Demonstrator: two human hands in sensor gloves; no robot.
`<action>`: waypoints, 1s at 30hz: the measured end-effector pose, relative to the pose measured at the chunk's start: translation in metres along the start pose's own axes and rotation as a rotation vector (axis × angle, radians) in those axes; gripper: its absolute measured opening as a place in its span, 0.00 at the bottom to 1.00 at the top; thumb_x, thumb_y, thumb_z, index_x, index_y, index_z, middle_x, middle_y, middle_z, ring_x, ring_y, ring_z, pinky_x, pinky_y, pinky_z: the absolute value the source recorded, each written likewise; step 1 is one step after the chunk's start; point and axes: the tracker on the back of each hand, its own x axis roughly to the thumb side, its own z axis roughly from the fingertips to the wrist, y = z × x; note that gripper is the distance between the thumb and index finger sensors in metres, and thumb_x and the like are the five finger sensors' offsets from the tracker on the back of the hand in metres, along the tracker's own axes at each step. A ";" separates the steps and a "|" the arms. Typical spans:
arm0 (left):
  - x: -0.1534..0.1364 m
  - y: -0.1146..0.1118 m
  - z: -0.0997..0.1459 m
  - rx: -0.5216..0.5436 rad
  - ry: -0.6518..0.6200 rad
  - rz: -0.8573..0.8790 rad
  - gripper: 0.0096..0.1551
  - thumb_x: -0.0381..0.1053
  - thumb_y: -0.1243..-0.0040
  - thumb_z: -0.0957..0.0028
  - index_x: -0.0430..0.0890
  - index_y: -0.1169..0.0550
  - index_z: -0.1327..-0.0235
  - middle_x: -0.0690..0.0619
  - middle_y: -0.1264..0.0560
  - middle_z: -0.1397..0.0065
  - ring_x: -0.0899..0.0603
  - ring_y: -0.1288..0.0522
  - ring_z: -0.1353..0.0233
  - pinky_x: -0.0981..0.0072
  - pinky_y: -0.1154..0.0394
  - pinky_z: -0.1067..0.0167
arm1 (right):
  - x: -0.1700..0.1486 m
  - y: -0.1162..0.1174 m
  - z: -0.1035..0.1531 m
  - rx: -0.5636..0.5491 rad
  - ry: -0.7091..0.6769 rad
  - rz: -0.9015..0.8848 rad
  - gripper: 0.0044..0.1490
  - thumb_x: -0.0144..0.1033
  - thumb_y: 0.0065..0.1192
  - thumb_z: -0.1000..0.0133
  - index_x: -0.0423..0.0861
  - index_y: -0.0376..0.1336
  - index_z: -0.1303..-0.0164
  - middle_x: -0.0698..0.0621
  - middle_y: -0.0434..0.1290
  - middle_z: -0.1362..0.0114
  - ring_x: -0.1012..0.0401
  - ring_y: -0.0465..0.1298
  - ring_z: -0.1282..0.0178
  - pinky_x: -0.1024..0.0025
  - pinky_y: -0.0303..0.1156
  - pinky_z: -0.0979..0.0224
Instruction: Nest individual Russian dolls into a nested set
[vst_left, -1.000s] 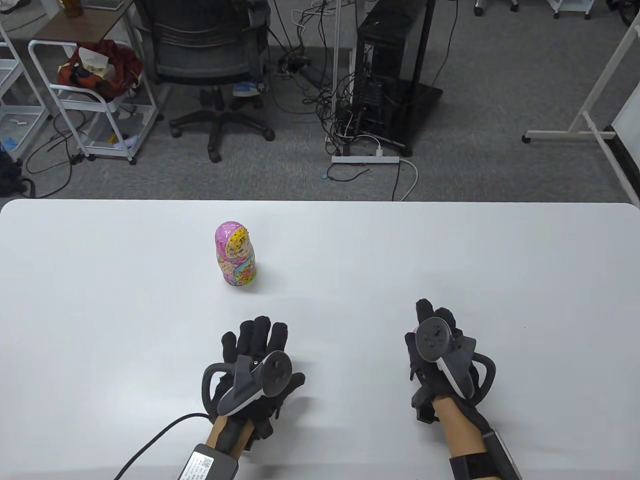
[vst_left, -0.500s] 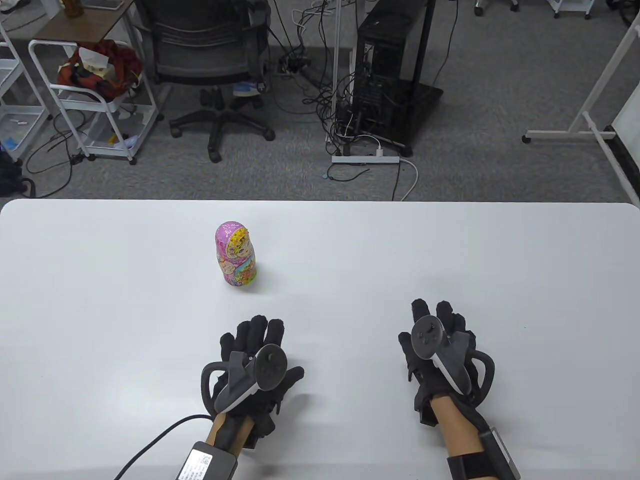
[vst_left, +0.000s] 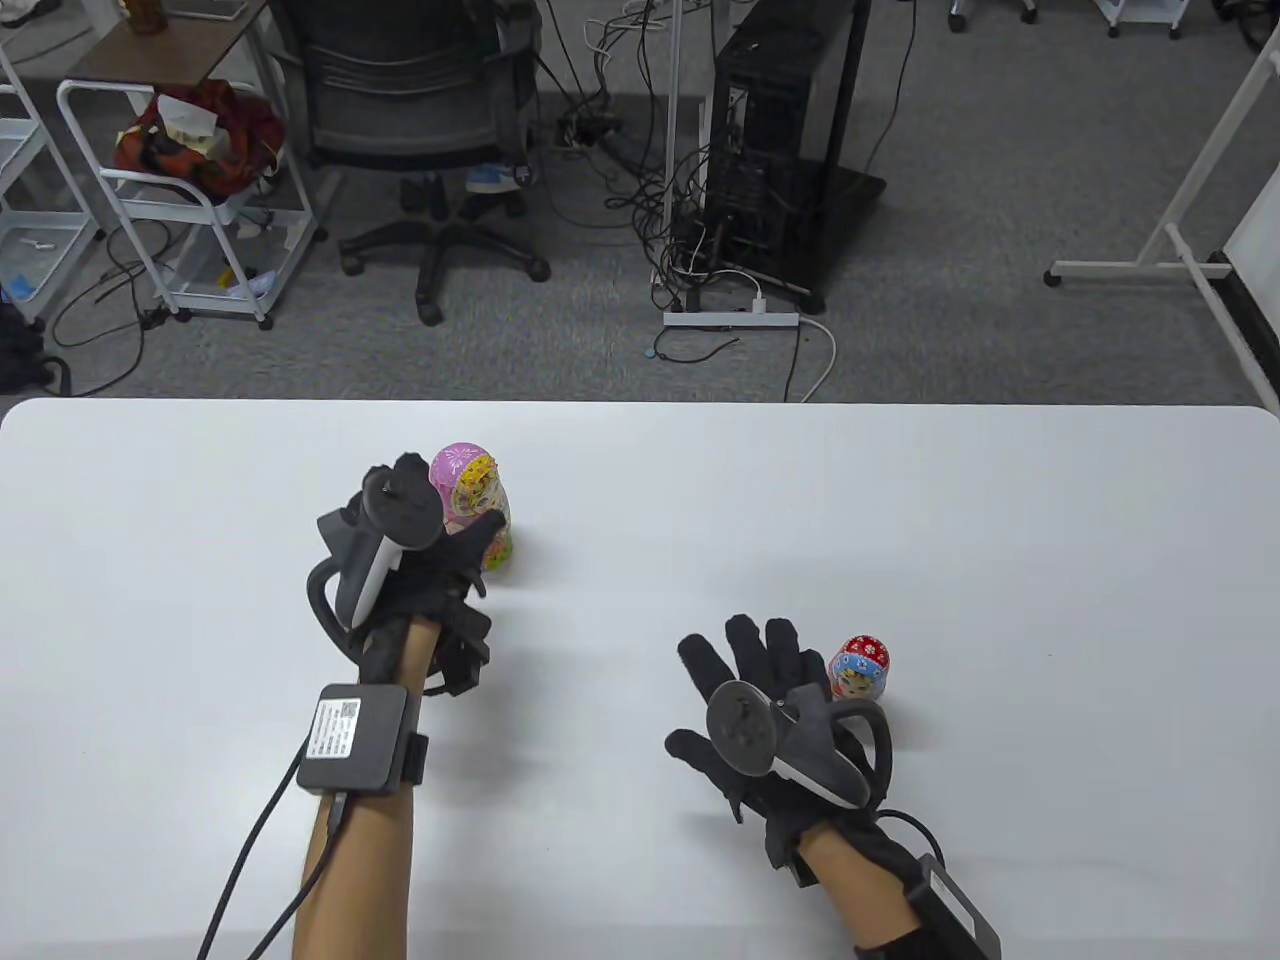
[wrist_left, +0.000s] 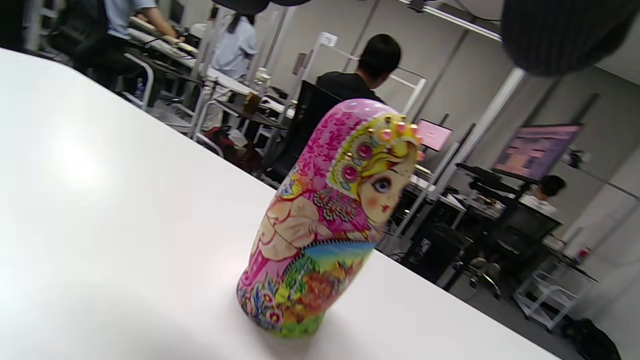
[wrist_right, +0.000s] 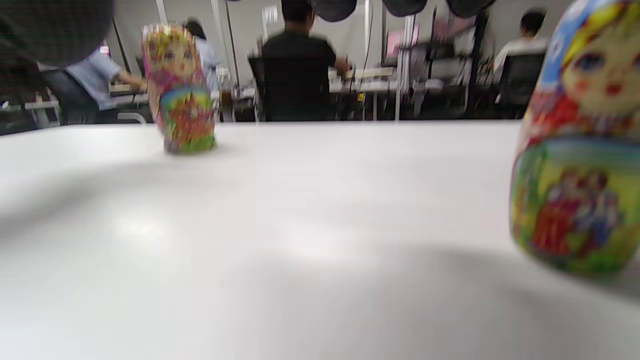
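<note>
Step in hand: judged to be taking hold of the pink doll (vst_left: 470, 505) so that it can be opened; nesting not yet begun.
Left hand (vst_left: 410, 560): at the pink doll's left side, thumb reaching across its front; whether the fingers actually grip it, I cannot tell.
Right hand (vst_left: 770, 700): fingers spread and straight, holding nothing, just beside the small blue doll (vst_left: 860, 668).
Advice: seat the grip on the pink doll's lower half, leaving the seam at the waist free; bring the other hand to the head, then twist and lift rather than tip it.
Pink doll: upright on the white counter (vst_left: 900, 520), left of centre; pink headscarf, yellow hair, floral base, glossy finish.
Small blue doll: upright, nearer the person, well apart from the pink doll; blue scarf, red bodice, green base.
</note>
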 end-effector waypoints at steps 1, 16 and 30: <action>-0.003 -0.004 -0.012 -0.018 0.043 0.022 0.63 0.78 0.49 0.54 0.50 0.62 0.20 0.40 0.62 0.15 0.32 0.57 0.16 0.29 0.53 0.25 | 0.000 0.006 -0.004 0.033 -0.005 -0.024 0.53 0.71 0.58 0.50 0.65 0.39 0.21 0.46 0.43 0.12 0.38 0.46 0.14 0.36 0.51 0.19; -0.019 -0.057 -0.065 -0.295 0.175 0.104 0.73 0.84 0.41 0.60 0.56 0.69 0.22 0.44 0.69 0.15 0.35 0.62 0.14 0.32 0.54 0.21 | 0.002 0.020 -0.009 0.119 -0.029 -0.066 0.53 0.71 0.58 0.50 0.63 0.41 0.20 0.45 0.40 0.12 0.39 0.40 0.13 0.34 0.45 0.19; -0.021 -0.053 -0.044 -0.231 0.034 0.167 0.67 0.78 0.36 0.57 0.54 0.62 0.25 0.47 0.59 0.13 0.34 0.56 0.13 0.31 0.52 0.23 | 0.002 0.013 -0.007 0.071 -0.057 -0.114 0.52 0.70 0.57 0.50 0.63 0.41 0.20 0.46 0.41 0.12 0.40 0.41 0.13 0.34 0.45 0.19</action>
